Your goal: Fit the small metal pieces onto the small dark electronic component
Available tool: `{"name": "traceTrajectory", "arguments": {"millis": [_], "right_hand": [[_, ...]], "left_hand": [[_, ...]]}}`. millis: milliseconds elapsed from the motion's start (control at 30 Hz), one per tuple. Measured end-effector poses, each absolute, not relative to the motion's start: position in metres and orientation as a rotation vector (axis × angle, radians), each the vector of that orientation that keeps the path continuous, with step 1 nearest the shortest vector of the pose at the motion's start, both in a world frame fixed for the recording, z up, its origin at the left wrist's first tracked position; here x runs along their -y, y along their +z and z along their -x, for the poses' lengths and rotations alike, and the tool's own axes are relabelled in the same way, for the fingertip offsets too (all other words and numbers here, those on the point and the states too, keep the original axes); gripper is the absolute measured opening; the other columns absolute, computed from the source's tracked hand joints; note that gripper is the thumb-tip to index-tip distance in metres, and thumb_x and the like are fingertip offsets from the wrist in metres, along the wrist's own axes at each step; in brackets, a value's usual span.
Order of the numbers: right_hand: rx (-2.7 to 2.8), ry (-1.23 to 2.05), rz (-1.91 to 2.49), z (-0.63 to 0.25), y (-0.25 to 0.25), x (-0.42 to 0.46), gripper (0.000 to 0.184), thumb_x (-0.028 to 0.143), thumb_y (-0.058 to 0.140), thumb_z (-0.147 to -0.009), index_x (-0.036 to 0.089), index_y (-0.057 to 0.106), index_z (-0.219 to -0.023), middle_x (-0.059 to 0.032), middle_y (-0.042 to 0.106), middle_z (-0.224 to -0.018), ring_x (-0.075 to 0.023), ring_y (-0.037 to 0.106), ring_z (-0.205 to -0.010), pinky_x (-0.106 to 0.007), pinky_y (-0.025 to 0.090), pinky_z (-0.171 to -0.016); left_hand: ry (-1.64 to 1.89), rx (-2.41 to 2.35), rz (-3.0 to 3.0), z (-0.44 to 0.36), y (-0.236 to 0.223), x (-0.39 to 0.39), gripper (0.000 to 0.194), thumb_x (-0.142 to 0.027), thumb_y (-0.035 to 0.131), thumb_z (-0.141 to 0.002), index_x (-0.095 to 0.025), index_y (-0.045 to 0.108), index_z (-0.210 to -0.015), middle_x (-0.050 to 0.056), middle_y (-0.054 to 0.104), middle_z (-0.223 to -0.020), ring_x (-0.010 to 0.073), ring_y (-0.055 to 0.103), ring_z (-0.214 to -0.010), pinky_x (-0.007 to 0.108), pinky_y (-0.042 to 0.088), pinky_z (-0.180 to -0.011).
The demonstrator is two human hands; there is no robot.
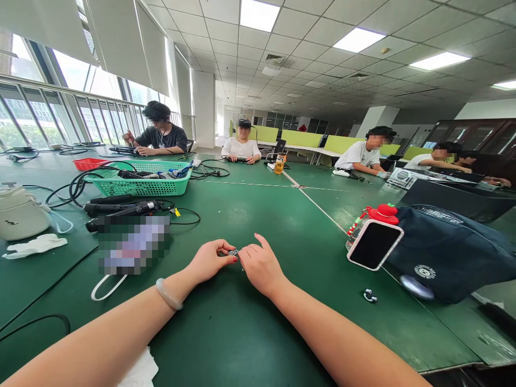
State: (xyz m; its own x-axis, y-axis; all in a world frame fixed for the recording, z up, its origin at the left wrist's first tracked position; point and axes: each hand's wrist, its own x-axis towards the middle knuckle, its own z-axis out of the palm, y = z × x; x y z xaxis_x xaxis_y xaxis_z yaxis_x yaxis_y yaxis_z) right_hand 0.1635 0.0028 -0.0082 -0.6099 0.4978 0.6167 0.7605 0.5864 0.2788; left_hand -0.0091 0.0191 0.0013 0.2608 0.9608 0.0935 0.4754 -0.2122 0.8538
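My left hand [210, 262], with a pale bangle [168, 294] on its wrist, pinches a small dark, silvery-speckled piece [233, 252] between thumb and fingers. It is too small to tell its kind. Close against it on the right is my right hand [260, 266], its fingers curled and its thumb raised; whatever its fingertips hold is hidden behind the hand. Both hands are just above the green tabletop [242, 322].
Left are a green basket [141, 186] of cables, black tools [124, 212] and a beige pot-like container [20, 212]. Right are a propped phone [374, 244], a dark bag [455, 247] and a small black-and-silver item [370, 295]. Several people sit around the table.
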Motion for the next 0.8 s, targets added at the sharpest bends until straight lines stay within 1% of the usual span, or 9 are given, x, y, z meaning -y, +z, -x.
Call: {"name": "traceTrajectory", "arguments": {"millis": [233,333,400,467,567,633,667,700,800], "right_hand": [[2.313,-0.655,0.964,-0.165,-0.008,-0.003,0.024,0.013,0.036,-0.087,0.017,0.056,-0.074,-0.0003,0.06,-0.067,-0.0117,0.053,-0.066,-0.037,0.022,-0.102],[2.257,-0.585,0.93,-0.167,-0.006,-0.001,0.022,0.017,0.038,-0.089,0.018,0.058,-0.081,-0.0005,0.064,-0.075,-0.0111,0.055,-0.072,-0.034,0.024,-0.1],[2.234,-0.533,0.918,-0.169,-0.004,0.0,0.021,0.019,0.04,-0.089,0.02,0.06,-0.083,0.0,0.066,-0.078,-0.0108,0.055,-0.074,-0.034,0.025,-0.098],[2.227,-0.475,0.926,-0.17,-0.001,0.001,0.019,0.021,0.042,-0.089,0.021,0.061,-0.084,0.0004,0.067,-0.079,-0.0106,0.056,-0.074,-0.034,0.025,-0.096],[2.219,-0.348,1.03,-0.173,0.003,0.001,0.016,0.026,0.047,-0.088,0.022,0.061,-0.096,-0.0007,0.067,-0.079,-0.0116,0.057,-0.072,-0.033,0.03,-0.087],[2.203,-0.209,1.166,-0.177,0.005,-0.001,0.022,0.029,0.052,-0.085,0.023,0.057,-0.105,-0.0012,0.067,-0.079,-0.0121,0.057,-0.071,-0.031,0.034,-0.078],[2.2,-0.12,1.23,-0.18,0.004,-0.002,0.025,0.03,0.055,-0.083,0.023,0.057,-0.107,-0.0008,0.066,-0.079,-0.012,0.057,-0.069,-0.029,0.035,-0.074],[2.207,-0.024,1.281,-0.183,0.003,-0.003,0.026,0.032,0.057,-0.081,0.023,0.057,-0.105,-0.0001,0.065,-0.08,-0.0115,0.057,-0.068,-0.028,0.037,-0.07],[2.328,0.271,1.274,-0.194,-0.003,-0.007,0.023,0.035,0.066,-0.071,0.023,0.062,-0.091,0.0011,0.061,-0.083,-0.0101,0.055,-0.066,-0.022,0.038,-0.058]], "left_hand": [[0.894,-1.187,-1.684,0.011,-0.005,-0.024,0.032,-0.034,0.067,-0.062,-0.015,0.062,-0.088,0.003,0.066,-0.074,0.0166,0.062,-0.073,0.031,0.049,-0.074],[0.878,-1.059,-1.585,0.012,-0.005,-0.024,0.034,-0.033,0.067,-0.064,-0.014,0.06,-0.092,0.006,0.068,-0.083,0.0174,0.062,-0.079,0.032,0.047,-0.078],[0.861,-0.986,-1.535,0.012,-0.003,-0.022,0.032,-0.032,0.066,-0.066,-0.014,0.06,-0.093,0.007,0.068,-0.09,0.0176,0.062,-0.086,0.032,0.046,-0.082],[0.84,-0.948,-1.517,0.011,-0.001,-0.02,0.03,-0.031,0.065,-0.068,-0.014,0.06,-0.092,0.007,0.068,-0.093,0.0174,0.062,-0.089,0.032,0.045,-0.085],[0.804,-0.972,-1.537,0.009,0.0,-0.019,0.029,-0.033,0.064,-0.069,-0.014,0.06,-0.091,0.007,0.068,-0.091,0.0174,0.062,-0.088,0.033,0.045,-0.085],[0.78,-1.019,-1.558,0.009,-0.001,-0.019,0.03,-0.034,0.065,-0.068,-0.014,0.06,-0.09,0.007,0.068,-0.089,0.0175,0.062,-0.086,0.033,0.046,-0.084],[0.77,-1.038,-1.567,0.008,-0.001,-0.019,0.031,-0.034,0.065,-0.068,-0.014,0.06,-0.091,0.007,0.068,-0.088,0.0174,0.062,-0.085,0.033,0.046,-0.083],[0.763,-1.051,-1.576,0.008,-0.001,-0.019,0.031,-0.034,0.065,-0.067,-0.014,0.06,-0.091,0.007,0.068,-0.088,0.0174,0.062,-0.084,0.032,0.046,-0.082],[0.753,-1.072,-1.591,0.007,0.0,-0.019,0.031,-0.034,0.065,-0.067,-0.015,0.06,-0.091,0.006,0.068,-0.085,0.0173,0.062,-0.083,0.032,0.046,-0.081]]}}
